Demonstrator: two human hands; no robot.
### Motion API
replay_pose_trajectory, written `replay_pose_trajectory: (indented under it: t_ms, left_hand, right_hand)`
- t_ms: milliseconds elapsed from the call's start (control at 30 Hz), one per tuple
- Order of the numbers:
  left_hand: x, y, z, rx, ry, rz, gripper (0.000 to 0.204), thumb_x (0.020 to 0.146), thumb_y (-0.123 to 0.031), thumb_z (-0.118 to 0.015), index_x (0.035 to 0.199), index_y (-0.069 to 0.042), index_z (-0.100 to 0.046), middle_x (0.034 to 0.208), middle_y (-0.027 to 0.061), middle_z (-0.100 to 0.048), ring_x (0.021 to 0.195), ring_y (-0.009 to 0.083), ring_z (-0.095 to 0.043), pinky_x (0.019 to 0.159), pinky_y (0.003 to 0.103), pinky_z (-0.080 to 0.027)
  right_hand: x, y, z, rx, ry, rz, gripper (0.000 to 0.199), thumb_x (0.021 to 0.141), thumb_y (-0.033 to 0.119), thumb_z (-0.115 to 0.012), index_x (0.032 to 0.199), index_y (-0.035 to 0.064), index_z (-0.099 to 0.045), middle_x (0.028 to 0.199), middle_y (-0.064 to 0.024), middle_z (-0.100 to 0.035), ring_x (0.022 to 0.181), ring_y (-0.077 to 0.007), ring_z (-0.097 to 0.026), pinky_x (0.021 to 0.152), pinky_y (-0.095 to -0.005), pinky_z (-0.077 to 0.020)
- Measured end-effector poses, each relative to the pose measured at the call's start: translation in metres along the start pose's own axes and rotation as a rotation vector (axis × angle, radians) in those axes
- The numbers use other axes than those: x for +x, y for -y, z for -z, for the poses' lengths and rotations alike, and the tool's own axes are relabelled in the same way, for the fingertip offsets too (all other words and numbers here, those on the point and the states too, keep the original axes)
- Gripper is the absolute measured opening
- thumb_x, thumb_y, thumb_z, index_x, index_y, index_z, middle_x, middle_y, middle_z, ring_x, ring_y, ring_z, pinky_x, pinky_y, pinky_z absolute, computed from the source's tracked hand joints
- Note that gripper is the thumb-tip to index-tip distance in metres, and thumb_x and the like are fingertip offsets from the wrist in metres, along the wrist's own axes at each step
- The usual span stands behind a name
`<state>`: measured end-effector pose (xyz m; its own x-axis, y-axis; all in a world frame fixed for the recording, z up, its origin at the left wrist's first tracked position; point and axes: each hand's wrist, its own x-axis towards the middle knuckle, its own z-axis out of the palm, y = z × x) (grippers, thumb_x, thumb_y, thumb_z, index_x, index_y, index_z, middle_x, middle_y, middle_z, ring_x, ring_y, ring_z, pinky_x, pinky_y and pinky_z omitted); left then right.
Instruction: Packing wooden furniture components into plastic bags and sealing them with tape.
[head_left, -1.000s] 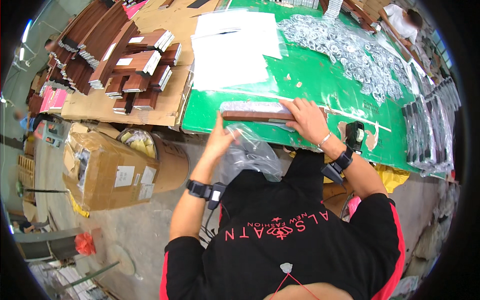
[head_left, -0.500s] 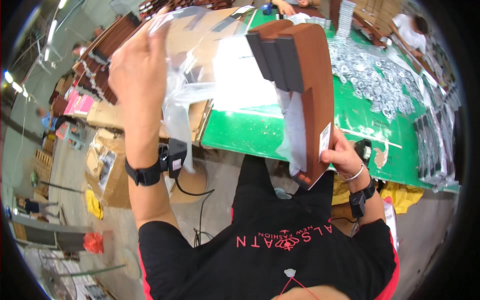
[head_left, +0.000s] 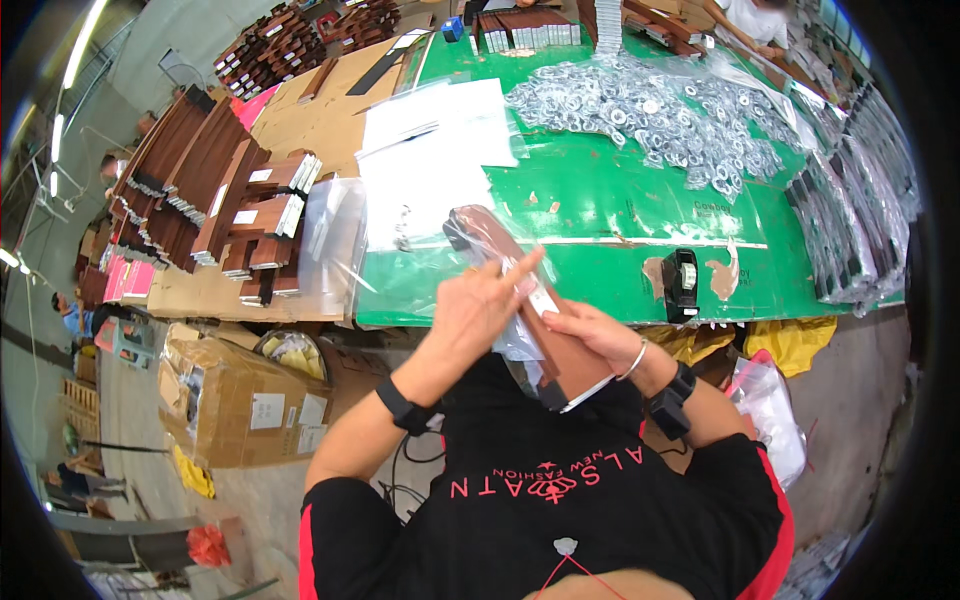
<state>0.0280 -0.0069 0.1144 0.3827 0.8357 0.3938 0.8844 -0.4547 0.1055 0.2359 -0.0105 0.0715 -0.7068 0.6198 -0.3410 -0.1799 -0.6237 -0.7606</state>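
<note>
A stack of brown wood-look pieces [head_left: 574,352] with black ends slants across my lap at the green table's near edge. A clear plastic bag [head_left: 490,232] covers its far end, and a white label lies on its top face. My right hand [head_left: 600,338] is closed round its right side, thumb on top near the label. My left hand [head_left: 475,310] rests against the plastic on its left side, fingers stretched out across the film. The palm side of the left hand is hidden.
Clear plastic bags with white sheets [head_left: 420,170] lie ahead on the green table [head_left: 620,270]. A pile of metal washers [head_left: 650,110] spreads beyond. A black tape dispenser [head_left: 682,285] stands at right, wrapped black pieces [head_left: 840,235] farther right. Brown stacks [head_left: 265,220] sit at left.
My left hand has come down and right from its raised spot with the film, onto the brown stack. The stack is lowered and tilted, with its far end now inside the plastic bag.
</note>
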Motion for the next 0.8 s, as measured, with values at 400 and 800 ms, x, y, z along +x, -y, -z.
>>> replay_pose_trajectory:
  t_ms: [400, 800]
  left_hand:
    - [-0.018, -0.037, -0.021, -0.093, 0.011, -0.339, 0.05, 0.077, -0.023, -0.071, 0.126, -0.02, -0.063, 0.078, 0.0037, -0.054, 0.076, 0.0195, -0.059, 0.069, 0.036, -0.045]
    - [-0.055, -0.041, -0.008, -0.146, -0.085, -0.173, 0.048, 0.08, -0.015, -0.065, 0.128, -0.014, -0.061, 0.077, 0.0035, -0.051, 0.07, 0.0192, -0.055, 0.065, 0.033, -0.042]
  right_hand:
    - [0.074, -0.093, 0.021, -0.245, -0.083, 0.437, 0.044, 0.097, 0.024, -0.058, 0.135, 0.0055, -0.048, 0.125, -0.0101, -0.059, 0.108, -0.0181, -0.061, 0.089, -0.0306, -0.0536]
    - [0.084, -0.043, 0.031, -0.242, -0.25, 0.346, 0.041, 0.095, 0.026, -0.066, 0.128, 0.0022, -0.058, 0.115, -0.0048, -0.063, 0.1, -0.0123, -0.059, 0.085, -0.0302, -0.0523]
